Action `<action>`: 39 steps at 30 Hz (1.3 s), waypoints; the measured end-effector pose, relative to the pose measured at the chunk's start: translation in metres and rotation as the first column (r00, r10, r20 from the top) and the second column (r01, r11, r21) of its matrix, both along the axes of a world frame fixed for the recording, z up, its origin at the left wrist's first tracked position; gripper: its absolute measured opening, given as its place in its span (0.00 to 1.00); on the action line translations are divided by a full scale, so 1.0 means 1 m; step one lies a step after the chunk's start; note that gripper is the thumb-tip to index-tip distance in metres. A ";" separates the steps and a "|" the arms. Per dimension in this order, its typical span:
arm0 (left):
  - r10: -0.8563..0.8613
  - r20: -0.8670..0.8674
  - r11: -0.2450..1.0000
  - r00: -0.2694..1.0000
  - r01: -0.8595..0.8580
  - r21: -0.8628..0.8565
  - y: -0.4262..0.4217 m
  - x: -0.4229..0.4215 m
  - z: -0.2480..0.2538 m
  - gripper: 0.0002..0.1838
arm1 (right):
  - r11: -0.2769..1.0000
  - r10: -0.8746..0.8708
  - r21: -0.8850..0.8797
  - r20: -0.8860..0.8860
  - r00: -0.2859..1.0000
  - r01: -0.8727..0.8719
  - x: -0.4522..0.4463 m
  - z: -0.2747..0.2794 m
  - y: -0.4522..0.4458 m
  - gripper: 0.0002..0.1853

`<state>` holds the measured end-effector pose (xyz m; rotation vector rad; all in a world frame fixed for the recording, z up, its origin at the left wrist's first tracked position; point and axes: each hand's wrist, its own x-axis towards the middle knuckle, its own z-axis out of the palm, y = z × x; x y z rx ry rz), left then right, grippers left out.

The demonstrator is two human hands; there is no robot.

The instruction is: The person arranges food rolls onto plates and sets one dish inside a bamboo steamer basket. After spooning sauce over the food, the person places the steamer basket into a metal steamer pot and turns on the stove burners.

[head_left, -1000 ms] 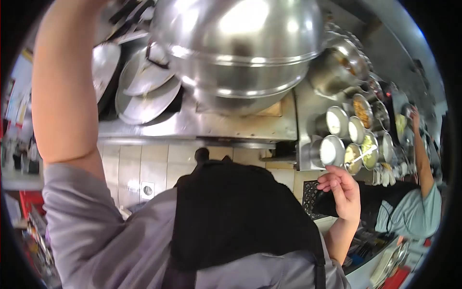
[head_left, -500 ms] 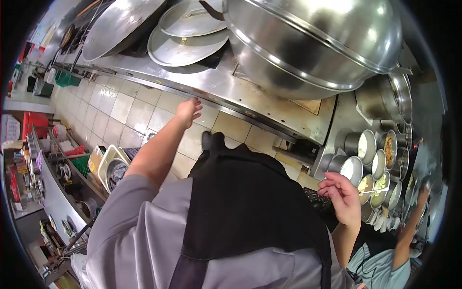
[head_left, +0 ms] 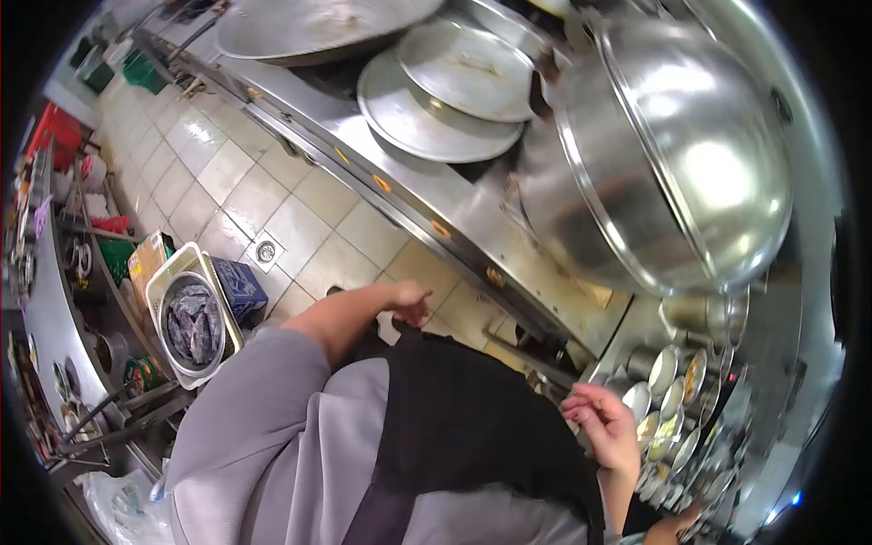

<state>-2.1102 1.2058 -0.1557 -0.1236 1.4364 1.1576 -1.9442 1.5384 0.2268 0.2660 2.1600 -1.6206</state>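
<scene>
My left hand point(head_left: 413, 302) hangs in front of the black apron point(head_left: 463, 418), over the tiled floor, its fingers loosely bent with nothing in them. On the other side, my right hand point(head_left: 604, 425) is raised with thumb and fingers apart, holding nothing. Several metal pots of ingredients point(head_left: 672, 397) stand just beyond it; I see no contact. A large steel wok with a domed lid point(head_left: 668, 150) sits on the stove counter ahead, apart from both hands.
Flat metal lids point(head_left: 445, 109) and a wide wok point(head_left: 318, 27) rest along the stove. At left, a basin of dark fish-like pieces point(head_left: 191, 322) sits in a cream basket point(head_left: 173, 268). A floor drain point(head_left: 264, 252) is nearby. Another person's hand point(head_left: 677, 525) shows at lower right.
My view has swung, bringing the fish basin and floor drain into fuller sight at left. My left hand has come lower and nearer the apron. Both hands stay free of objects.
</scene>
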 end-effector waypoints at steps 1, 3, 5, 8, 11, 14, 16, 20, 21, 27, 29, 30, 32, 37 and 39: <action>-0.001 -0.097 0.994 0.995 -0.009 -0.107 -0.025 0.000 0.007 0.38 | 1.000 -0.004 -0.015 0.010 1.000 0.004 -0.009 0.000 -0.012 0.18; -0.064 -0.318 0.949 0.946 -0.041 -0.314 -0.096 0.001 -0.005 0.42 | 0.998 0.059 -0.009 0.023 0.998 -0.059 -0.033 -0.001 -0.036 0.19; -0.231 -0.486 0.830 0.843 -0.090 -0.551 -0.179 0.007 -0.008 0.42 | 0.990 0.140 -0.004 0.019 0.990 -0.140 -0.060 -0.006 -0.061 0.19; -0.046 -0.451 0.592 0.891 -0.339 -0.731 -0.296 0.038 -0.016 0.38 | 0.968 0.249 0.004 0.023 0.968 -0.249 -0.102 -0.010 -0.113 0.18; 0.087 -0.412 0.498 0.907 -0.397 -0.771 -0.377 0.063 0.015 0.35 | 0.930 0.368 0.034 -0.019 0.930 -0.367 -0.152 -0.006 -0.179 0.15; 0.104 -0.407 0.497 0.908 -0.402 -0.769 -0.437 0.084 -0.009 0.33 | 0.877 0.480 0.063 -0.096 0.872 -0.476 -0.199 -0.005 -0.240 0.12; 0.099 -0.470 0.531 0.877 -0.446 -0.720 -0.455 0.085 0.006 0.32 | 0.867 0.477 -0.070 -0.169 0.863 -0.493 -0.226 -0.004 -0.280 0.10; 0.295 -0.505 0.572 0.811 -0.573 -0.587 -0.479 0.060 0.037 0.28 | 0.749 0.557 -0.181 -0.348 0.754 -0.638 -0.283 0.006 -0.344 0.12; 0.328 -0.539 0.553 0.775 -0.621 -0.556 -0.484 0.050 0.040 0.27 | 0.723 0.595 -0.154 -0.357 0.720 -0.674 -0.297 0.011 -0.357 0.13; 0.502 -0.607 0.493 0.615 -0.781 -0.384 -0.534 0.012 0.064 0.24 | 0.793 0.469 -0.022 -0.616 0.633 -0.609 -0.371 0.035 -0.427 0.16; 0.487 -0.627 0.479 0.608 -0.786 -0.391 -0.565 0.008 0.056 0.24 | 0.840 0.413 0.032 -0.686 0.599 -0.542 -0.399 0.050 -0.443 0.17; 0.478 -0.639 0.471 0.603 -0.790 -0.393 -0.582 0.008 0.051 0.25 | 0.860 0.388 0.059 -0.722 0.573 -0.507 -0.413 0.058 -0.448 0.18; 0.494 -0.638 0.425 0.590 -0.805 -0.415 -0.618 0.009 0.049 0.25 | 0.876 0.343 0.077 -0.794 0.502 -0.477 -0.444 0.078 -0.458 0.18; 0.543 -0.640 0.179 0.543 -0.820 -0.544 -0.701 0.034 0.061 0.25 | 0.853 0.411 0.238 -0.855 0.317 -0.464 -0.528 0.146 -0.518 0.16; 0.550 -0.643 0.149 0.532 -0.821 -0.552 -0.726 0.056 0.051 0.24 | 0.804 0.466 0.306 -0.856 0.221 -0.510 -0.557 0.168 -0.572 0.12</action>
